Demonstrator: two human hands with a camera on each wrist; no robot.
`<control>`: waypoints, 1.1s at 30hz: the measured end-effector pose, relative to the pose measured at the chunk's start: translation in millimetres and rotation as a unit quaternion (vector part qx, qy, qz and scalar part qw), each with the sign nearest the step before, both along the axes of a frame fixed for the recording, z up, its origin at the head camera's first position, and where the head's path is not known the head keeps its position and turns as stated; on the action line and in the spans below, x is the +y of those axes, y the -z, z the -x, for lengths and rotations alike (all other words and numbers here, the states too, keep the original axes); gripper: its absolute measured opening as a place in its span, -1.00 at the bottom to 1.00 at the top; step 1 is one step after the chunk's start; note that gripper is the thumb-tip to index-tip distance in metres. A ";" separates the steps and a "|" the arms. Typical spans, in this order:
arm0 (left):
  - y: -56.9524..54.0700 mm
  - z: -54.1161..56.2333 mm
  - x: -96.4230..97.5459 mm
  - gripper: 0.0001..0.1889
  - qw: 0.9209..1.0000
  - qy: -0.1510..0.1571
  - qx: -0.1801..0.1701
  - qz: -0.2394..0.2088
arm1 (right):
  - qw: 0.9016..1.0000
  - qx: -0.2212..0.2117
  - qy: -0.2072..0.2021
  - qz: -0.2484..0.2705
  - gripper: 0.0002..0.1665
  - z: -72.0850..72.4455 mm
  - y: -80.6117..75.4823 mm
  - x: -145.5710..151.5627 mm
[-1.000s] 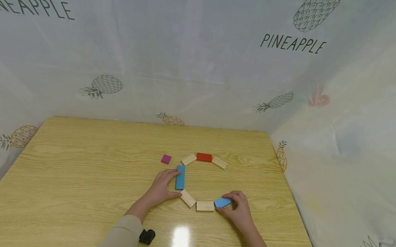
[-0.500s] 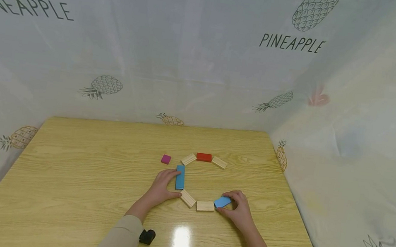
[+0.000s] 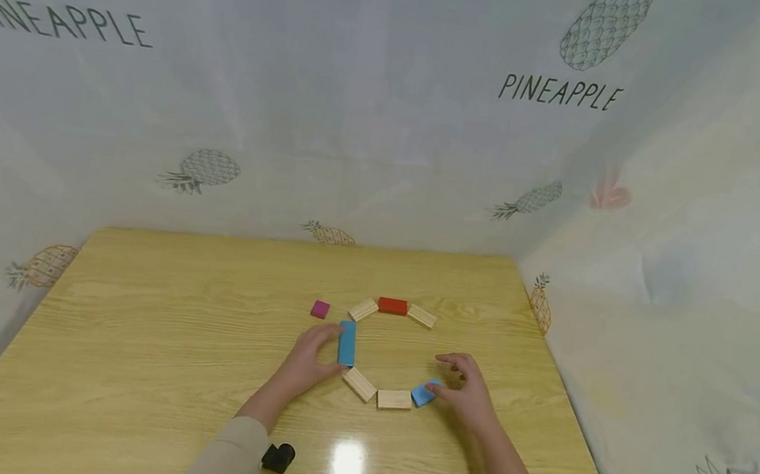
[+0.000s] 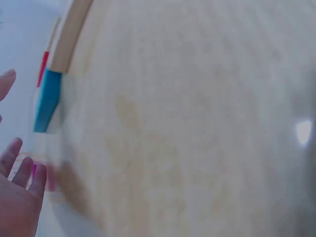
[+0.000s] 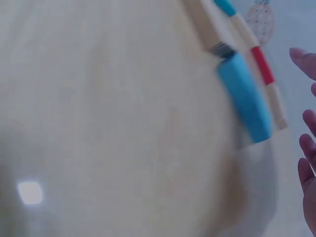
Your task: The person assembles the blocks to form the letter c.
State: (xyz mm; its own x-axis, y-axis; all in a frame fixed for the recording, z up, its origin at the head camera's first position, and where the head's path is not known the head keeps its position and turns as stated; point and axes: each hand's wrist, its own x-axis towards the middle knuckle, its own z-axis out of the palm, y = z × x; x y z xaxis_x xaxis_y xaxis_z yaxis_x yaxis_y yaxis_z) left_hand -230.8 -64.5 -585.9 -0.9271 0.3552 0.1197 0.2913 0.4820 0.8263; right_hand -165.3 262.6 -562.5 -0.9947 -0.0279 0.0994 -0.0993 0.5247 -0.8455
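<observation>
Wooden blocks form a curved row on the table. My left hand [image 3: 301,364] is spread beside the left blue block [image 3: 347,343], thumb and fingers apart. In the left wrist view, its fingertips [image 4: 38,173] stand off from that block's teal side [image 4: 47,103]. Over the right blue block [image 3: 420,396] hovers my right hand [image 3: 472,397], fingers parted, its thumb overlapping the block in the head view. A gap separates the hand's fingers [image 5: 308,144] from this block [image 5: 246,98] in the right wrist view. Two plain blocks, one slanted [image 3: 359,385] and one level [image 3: 394,400], join the blue ones.
At the far side of the curve lie a red block [image 3: 392,306] and two plain blocks, one left [image 3: 364,310] and one right [image 3: 421,317]. A small purple block [image 3: 320,309] sits outside it. A pineapple-print curtain [image 3: 365,131] rises behind the table [image 3: 157,344].
My right hand has let go of the right blue block, its fingers lifting and spreading. My left hand has eased slightly off the left blue block. The head view has tilted a little.
</observation>
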 end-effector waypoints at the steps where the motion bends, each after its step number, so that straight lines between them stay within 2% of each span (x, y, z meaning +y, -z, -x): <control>1: -2.2 0.1 -1.7 -0.27 1.000 -0.006 0.005 -0.003 | 1.000 0.003 -0.002 -0.003 -0.38 3.7 -4.0 -1.1; 5: -13.1 1.2 -9.8 -0.29 1.000 -0.025 0.009 -0.009 | 1.000 0.018 -0.018 -0.010 -0.39 20.2 -17.9 -7.5; 14: -35.0 12.0 -34.0 -0.30 0.999 -0.034 0.038 0.020 | 0.996 0.050 -0.071 -0.027 -0.45 62.1 -44.3 -38.4; 22: -53.7 12.6 -57.5 -0.31 0.998 -0.057 0.005 0.018 | 0.993 0.057 -0.105 -0.014 -0.49 91.1 -52.7 -72.0; 27: -58.1 10.7 -72.3 -0.29 0.998 -0.063 -0.003 0.008 | 0.994 0.034 -0.108 0.006 -0.50 100.4 -53.6 -92.9; 33: -56.6 8.1 -88.9 -0.28 0.997 -0.075 -0.012 -0.008 | 0.992 0.010 -0.124 0.016 -0.49 109.9 -50.7 -119.1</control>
State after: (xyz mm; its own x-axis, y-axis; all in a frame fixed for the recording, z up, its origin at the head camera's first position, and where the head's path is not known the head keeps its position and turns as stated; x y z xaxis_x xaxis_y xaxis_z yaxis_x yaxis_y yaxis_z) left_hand -238.9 -153.5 -529.3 -0.9724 0.2099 0.1022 0.1974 0.5054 0.8400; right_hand -275.2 143.5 -511.8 -0.9555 -0.2676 0.1241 -0.2388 0.4547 -0.8581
